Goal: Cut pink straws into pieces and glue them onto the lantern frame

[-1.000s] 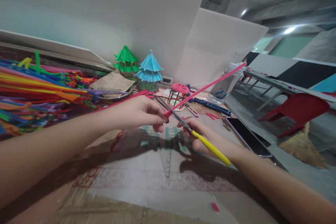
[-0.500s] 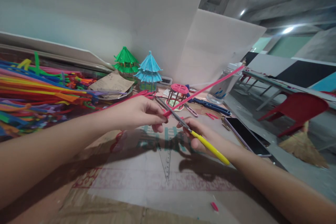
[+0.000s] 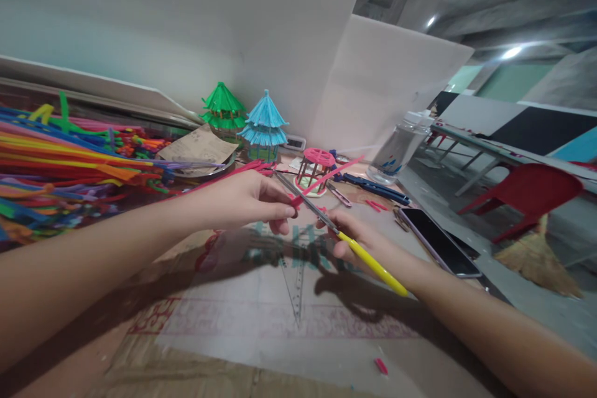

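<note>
My left hand (image 3: 267, 202) pinches a pink pipe cleaner (image 3: 332, 176) near its lower end. The pipe cleaner slants up to the right, crossing the blades of a pair of scissors (image 3: 373, 264) with yellow handles. My right hand (image 3: 357, 236) is closed round the scissors, whose blades point up and left beside my left fingertips. How far the blades are parted I cannot make out. Just behind stands a small pink-topped frame (image 3: 317, 168) with brown posts. A short pink offcut (image 3: 381, 366) lies near the front edge.
Bundles of colourful pipe cleaners (image 3: 69, 161) fill the left side. Green (image 3: 224, 106) and blue (image 3: 265, 121) pagoda models stand at the back. On the right are a clear bottle (image 3: 398, 149), a dark blue tool (image 3: 373, 188) and a phone (image 3: 438, 241). A set square (image 3: 297, 298) lies in front.
The pink pipe cleaner reaches much less far to the upper right beyond the scissors than before. Both hands stay almost in place, with the right fingers shifting slightly on the scissors.
</note>
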A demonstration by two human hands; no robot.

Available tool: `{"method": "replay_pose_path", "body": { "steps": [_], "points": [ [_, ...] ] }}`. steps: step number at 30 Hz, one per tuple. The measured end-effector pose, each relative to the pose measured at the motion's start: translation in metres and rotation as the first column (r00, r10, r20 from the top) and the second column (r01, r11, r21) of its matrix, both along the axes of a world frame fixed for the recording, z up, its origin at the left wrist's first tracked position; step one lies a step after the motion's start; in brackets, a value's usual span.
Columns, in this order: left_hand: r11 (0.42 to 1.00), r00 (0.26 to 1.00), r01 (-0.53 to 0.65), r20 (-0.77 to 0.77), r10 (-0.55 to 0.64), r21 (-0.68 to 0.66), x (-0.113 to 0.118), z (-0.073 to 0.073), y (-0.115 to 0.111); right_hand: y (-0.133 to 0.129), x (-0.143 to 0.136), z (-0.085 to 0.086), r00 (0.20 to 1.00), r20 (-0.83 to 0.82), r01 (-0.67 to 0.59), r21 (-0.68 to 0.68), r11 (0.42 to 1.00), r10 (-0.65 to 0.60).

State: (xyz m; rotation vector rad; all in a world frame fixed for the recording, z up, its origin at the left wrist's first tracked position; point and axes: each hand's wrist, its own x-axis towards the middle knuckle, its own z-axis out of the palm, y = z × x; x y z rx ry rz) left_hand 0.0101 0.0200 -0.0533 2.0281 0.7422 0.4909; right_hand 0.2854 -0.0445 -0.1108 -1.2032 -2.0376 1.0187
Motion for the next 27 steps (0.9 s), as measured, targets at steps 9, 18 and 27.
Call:
{"method": "replay_pose_path", "body": {
  "steps": [9,18,27],
  "points": [
    [1.000,1.000,0.008,-0.004,-0.008,0.015,-0.003,0.005,0.003,0.004,-0.009,0.019,0.976,0.053,0.209,0.036,0.977,-0.211],
    [0.972,0.963,-0.231,0.155,0.221,0.046,0.011,-0.021,0.005,-0.004,-0.019,0.005,0.858,0.498,0.007,0.233,0.973,-0.126],
    [0.989,0.978,-0.147,0.147,0.149,-0.026,0.031,-0.071,-0.001,0.002,-0.019,0.009,0.932,0.347,-0.007,0.314,0.949,-0.108]
  ]
}}
